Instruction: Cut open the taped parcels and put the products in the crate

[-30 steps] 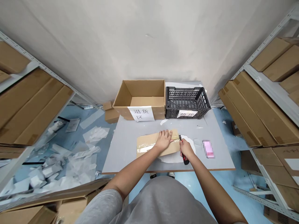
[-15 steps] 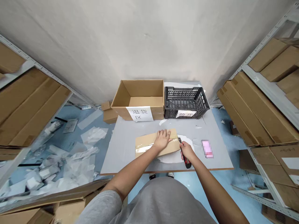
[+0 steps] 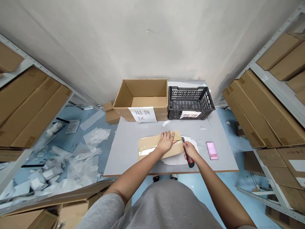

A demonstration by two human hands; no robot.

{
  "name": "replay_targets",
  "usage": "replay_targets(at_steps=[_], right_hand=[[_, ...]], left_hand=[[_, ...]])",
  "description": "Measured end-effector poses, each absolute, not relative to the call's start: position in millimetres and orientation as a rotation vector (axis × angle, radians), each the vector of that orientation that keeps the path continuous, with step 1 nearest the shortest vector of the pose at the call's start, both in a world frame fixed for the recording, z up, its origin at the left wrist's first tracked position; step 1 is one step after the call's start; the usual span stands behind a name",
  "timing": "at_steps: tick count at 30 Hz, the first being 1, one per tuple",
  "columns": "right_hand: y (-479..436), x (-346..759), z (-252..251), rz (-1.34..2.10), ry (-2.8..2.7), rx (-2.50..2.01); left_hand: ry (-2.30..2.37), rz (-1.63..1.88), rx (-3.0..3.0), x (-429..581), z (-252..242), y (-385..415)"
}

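Observation:
My left hand (image 3: pixel 166 142) lies flat on a taped brown cardboard parcel (image 3: pixel 149 143), pressing it to the table with the fingers spread. My right hand (image 3: pixel 190 151) grips a red-and-black utility knife (image 3: pixel 190 161), its front end at the parcel's right edge. A white sheet (image 3: pixel 177 160) lies under the parcel. To the right of my right hand rests a pixelated pink object (image 3: pixel 212 150). The blade is too small to make out.
A grey table (image 3: pixel 124 162) carries an open cardboard box (image 3: pixel 140 95) with a paper sign and a black plastic crate (image 3: pixel 190 101) at its far edge. Metal shelves (image 3: pixel 267 108) of flat cartons stand on both sides. White wrappers (image 3: pixel 57 168) litter the floor at left.
My right hand and the knife have shifted slightly at the parcel's right edge. My left hand stays on the parcel. The whole view has moved a little.

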State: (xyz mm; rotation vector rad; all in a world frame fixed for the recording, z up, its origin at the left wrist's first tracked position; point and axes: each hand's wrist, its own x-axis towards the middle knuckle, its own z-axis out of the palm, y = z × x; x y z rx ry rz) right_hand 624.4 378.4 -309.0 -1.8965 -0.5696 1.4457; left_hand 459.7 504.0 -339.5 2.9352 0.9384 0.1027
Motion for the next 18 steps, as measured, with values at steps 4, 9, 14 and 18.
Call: replay_targets(at_steps=[4, 9, 14, 18], right_hand=[[376, 625, -311, 1.489, -0.517, -1.887], [382, 628, -311, 1.514, -0.412, -1.822], [385, 634, -312, 1.523, -0.456, -1.829], [391, 642, -311, 1.549, -0.531, -1.805]], left_hand=[[0.930, 0.113, 2.916, 458, -339, 508], [0.947, 0.076, 2.890, 459, -330, 511], [0.951, 0.080, 2.863, 475, -326, 509], [0.918, 0.085, 2.900, 484, -331, 510]])
